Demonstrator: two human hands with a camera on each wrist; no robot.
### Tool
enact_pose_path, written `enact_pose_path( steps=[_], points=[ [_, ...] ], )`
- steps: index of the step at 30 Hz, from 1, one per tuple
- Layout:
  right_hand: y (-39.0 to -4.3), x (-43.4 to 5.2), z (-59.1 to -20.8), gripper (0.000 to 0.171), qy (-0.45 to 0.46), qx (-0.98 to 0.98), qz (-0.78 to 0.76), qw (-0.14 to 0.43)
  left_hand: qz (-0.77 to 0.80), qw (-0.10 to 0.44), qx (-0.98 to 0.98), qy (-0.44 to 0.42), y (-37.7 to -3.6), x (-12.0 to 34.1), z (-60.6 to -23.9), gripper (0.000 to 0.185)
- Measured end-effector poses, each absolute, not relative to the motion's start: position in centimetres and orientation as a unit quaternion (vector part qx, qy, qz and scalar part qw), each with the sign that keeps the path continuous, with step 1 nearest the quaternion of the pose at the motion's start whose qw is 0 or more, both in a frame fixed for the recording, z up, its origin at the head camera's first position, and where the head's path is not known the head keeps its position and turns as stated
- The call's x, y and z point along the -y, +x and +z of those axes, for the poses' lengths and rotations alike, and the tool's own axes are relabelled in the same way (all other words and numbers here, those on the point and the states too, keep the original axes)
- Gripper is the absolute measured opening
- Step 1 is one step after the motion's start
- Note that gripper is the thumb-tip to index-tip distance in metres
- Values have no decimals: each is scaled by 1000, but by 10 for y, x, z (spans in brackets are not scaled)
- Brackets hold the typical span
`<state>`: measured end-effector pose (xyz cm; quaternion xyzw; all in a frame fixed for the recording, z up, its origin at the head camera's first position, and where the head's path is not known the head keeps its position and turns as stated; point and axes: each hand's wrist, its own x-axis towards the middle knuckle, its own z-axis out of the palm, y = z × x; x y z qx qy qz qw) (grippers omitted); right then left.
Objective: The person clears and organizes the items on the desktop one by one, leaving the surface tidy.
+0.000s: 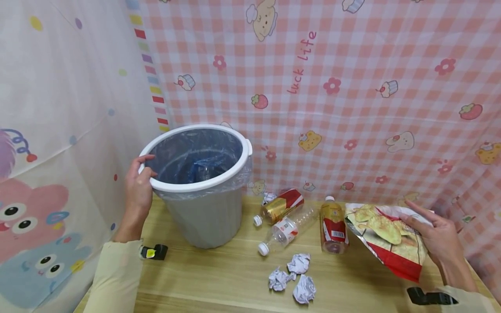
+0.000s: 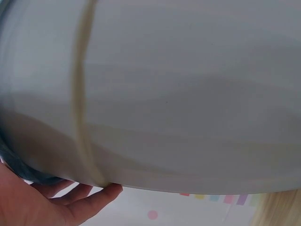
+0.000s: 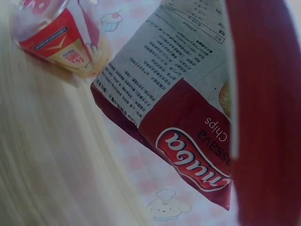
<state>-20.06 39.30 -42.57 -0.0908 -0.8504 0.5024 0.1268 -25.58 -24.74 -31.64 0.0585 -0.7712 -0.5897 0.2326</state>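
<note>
Leftmost in the head view, the left hand (image 1: pixel 138 189) grips the white rim of the grey waste bin (image 1: pixel 203 217), thumb hooked over the edge and fingers curled on the outside; the left wrist view shows only the bin's grey wall with fingertips (image 2: pixel 101 195) beneath it. A clear liner bag lines the bin, and something bluish lies at its bottom. Right of the bin, at centre frame, three bottles lie on the wooden table (image 1: pixel 219 282): a gold-and-red one (image 1: pixel 279 206), a clear one (image 1: pixel 287 230) and an amber one (image 1: pixel 333 224). Three crumpled paper balls (image 1: pixel 293 276) sit below them. At the right edge, the right hand (image 1: pixel 440 237) holds a red cassava chips bag (image 1: pixel 387 234) lifted off the table, fingers spread along its far side. To do this well, I judge the bin should stay steadied by its rim, and the bag be kept pinched firmly so it does not slip.
</note>
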Motion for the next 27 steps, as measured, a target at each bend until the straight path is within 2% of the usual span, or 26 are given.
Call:
enact_pose_path(
  steps=[27],
  points=[
    [-207,-361,-400,58,-87,841,509,163,-586,228,776,56,-255,247,-317,47]
  ],
)
